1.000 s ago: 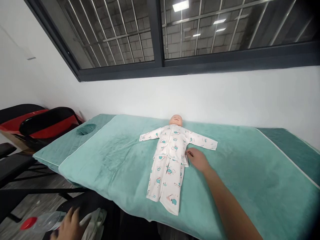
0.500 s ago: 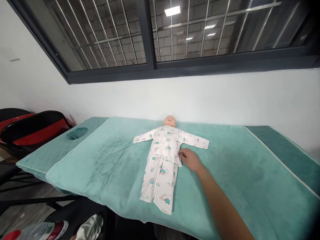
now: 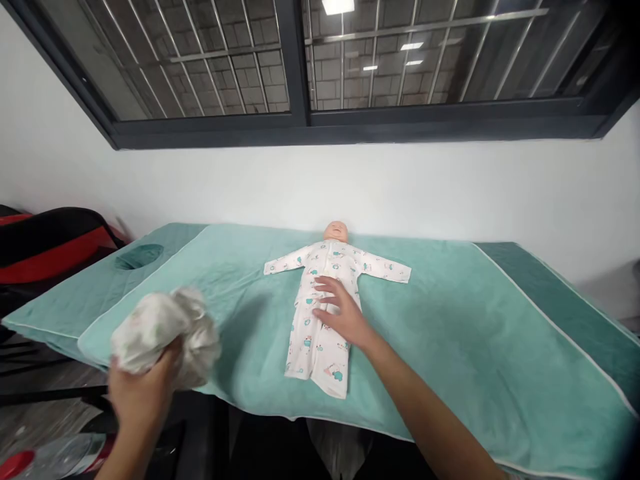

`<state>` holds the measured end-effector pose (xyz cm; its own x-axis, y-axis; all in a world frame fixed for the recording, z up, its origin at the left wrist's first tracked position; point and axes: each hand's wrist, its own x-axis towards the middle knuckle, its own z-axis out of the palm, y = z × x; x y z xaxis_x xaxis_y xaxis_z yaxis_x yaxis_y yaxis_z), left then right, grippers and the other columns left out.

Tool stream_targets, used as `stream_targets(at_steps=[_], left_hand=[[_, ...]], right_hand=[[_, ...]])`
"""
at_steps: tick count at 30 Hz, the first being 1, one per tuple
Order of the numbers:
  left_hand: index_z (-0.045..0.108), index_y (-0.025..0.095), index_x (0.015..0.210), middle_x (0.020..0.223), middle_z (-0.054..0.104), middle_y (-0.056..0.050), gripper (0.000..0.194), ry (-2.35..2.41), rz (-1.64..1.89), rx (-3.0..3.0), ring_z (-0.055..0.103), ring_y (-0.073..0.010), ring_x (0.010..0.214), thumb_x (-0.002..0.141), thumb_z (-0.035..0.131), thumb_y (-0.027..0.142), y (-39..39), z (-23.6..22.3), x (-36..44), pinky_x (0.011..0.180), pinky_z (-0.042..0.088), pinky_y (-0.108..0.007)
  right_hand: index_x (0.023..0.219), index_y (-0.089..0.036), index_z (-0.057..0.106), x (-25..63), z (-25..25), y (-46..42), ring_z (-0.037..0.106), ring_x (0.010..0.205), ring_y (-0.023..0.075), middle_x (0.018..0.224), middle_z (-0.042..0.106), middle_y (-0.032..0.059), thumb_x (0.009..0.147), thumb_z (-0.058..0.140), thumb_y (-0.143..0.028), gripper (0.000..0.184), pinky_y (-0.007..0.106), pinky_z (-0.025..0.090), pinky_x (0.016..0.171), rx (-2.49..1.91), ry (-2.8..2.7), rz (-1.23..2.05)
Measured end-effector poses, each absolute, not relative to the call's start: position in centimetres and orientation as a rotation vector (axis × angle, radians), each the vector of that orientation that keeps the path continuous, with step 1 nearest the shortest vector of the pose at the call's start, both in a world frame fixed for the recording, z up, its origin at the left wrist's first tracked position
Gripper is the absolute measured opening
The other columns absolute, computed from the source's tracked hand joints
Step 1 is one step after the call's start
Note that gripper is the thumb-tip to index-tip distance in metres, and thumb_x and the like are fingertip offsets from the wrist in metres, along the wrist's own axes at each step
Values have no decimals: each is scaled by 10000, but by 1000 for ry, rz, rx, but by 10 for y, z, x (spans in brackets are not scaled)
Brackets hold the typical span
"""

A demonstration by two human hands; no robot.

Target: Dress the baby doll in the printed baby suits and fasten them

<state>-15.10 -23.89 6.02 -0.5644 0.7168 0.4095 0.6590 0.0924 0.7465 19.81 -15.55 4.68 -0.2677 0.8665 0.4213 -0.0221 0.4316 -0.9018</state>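
Note:
On the green bed lies a baby doll (image 3: 336,232) with its head toward the wall. It is dressed in a white printed pajama top (image 3: 327,263) and matching pants (image 3: 320,357), sleeves spread out to both sides. My left hand (image 3: 145,387) grips a bunched-up white cloth (image 3: 167,333) with faint prints, held over the bed's front left edge; whether it is a garment I cannot tell. Over the doll's waist is my right hand (image 3: 343,310), fingers spread and holding nothing. I cannot tell whether it touches the clothes.
The green padded bed (image 3: 450,347) has a face hole (image 3: 140,257) at its left end. Black-and-red chairs (image 3: 55,247) stand at the left. A bottle with a red cap (image 3: 55,457) is at the lower left. Behind the bed are a white wall and a barred window (image 3: 300,127).
My left hand has come up from the lower left with the bunched cloth. The right hand has moved left from the top's side hem to over the doll's waist, fingers opening.

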Motion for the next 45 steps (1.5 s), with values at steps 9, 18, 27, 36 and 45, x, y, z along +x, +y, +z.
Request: stream_targets(at_steps=[9, 18, 27, 36, 45], left_hand=[[541, 180, 1366, 1270, 672, -115, 587, 1010, 1376, 1356, 624, -289, 1199, 906, 504, 542, -170, 91, 18, 1018, 516, -454], [627, 246, 1194, 1277, 635, -77, 329, 1168, 1087, 1793, 583, -232, 1225, 927, 528, 411, -147, 50, 12, 1052, 480, -409], [601, 320, 1275, 1527, 444, -27, 342, 1141, 900, 2294, 200, -251, 1513, 955, 496, 259, -196, -14, 9, 1200, 315, -524], [679, 332, 1154, 1422, 565, -31, 288, 1171, 1028, 2228, 380, -276, 1424, 939, 508, 247, -222, -26, -11, 1132, 408, -532], [681, 227, 1049, 1092, 697, -51, 232, 1414, 1306, 2047, 625, -212, 1060, 942, 486, 291, -94, 25, 0, 962, 487, -383]], right_hand=[[1509, -386, 280, 166, 97, -157, 431, 1330, 304, 1455, 353, 62, 727, 770, -316, 925, 490, 402, 1103, -920, -1808, 705], [1399, -304, 480, 355, 81, -166, 611, 1010, 295, 1370, 452, 108, 764, 636, -238, 658, 367, 519, 764, -1755, -1720, -61], [1457, -297, 403, 388, 9, -162, 639, 1045, 259, 1421, 436, 107, 836, 615, -437, 671, 319, 492, 778, -1943, -2044, 338], [1492, -268, 364, 368, -2, -171, 272, 1446, 430, 1581, 283, 165, 825, 665, -420, 748, 612, 341, 1080, -1984, -1945, -61], [1430, -283, 411, 268, 60, -154, 431, 1383, 259, 1485, 438, 92, 952, 478, -336, 486, 444, 428, 1103, -1458, -1949, 204]])
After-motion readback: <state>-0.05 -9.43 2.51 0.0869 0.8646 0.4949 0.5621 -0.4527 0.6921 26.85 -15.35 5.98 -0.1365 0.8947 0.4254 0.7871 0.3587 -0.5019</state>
